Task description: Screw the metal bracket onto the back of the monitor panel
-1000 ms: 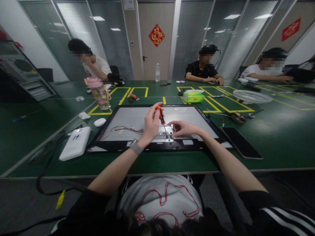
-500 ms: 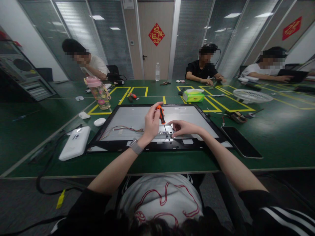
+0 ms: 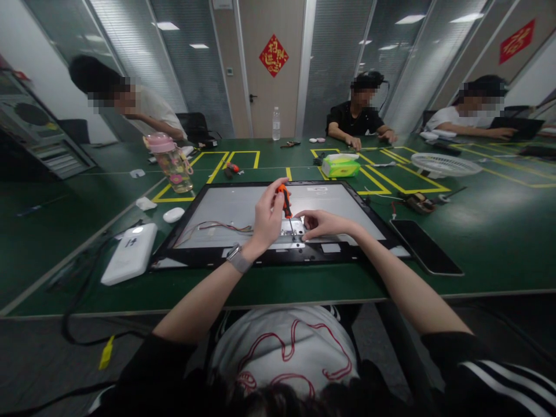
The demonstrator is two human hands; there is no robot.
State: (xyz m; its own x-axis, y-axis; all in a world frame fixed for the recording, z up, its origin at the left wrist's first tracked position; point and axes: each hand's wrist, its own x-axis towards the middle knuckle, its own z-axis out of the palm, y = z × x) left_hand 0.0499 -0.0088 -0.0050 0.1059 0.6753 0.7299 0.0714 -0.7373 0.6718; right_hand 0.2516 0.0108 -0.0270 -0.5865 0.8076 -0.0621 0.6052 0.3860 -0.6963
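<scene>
Left hand [image 3: 267, 219] grips the screwdriver [image 3: 285, 202] close beside the right hand [image 3: 324, 224] with fingers parted.

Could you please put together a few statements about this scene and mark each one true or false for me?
1. The left hand holds an orange-and-black screwdriver. True.
2. The right hand lies on the black phone. False: it is at the small metal plate on the large flat panel, and the phone lies to the right of that panel.
3. The pink-lidded bottle stands to the left of the bright green pack. True.
4. The watch is on the right wrist. False: it is on the left wrist.
5. The white box-shaped device lies on top of the panel. False: it lies on the table, left of the panel.
</scene>
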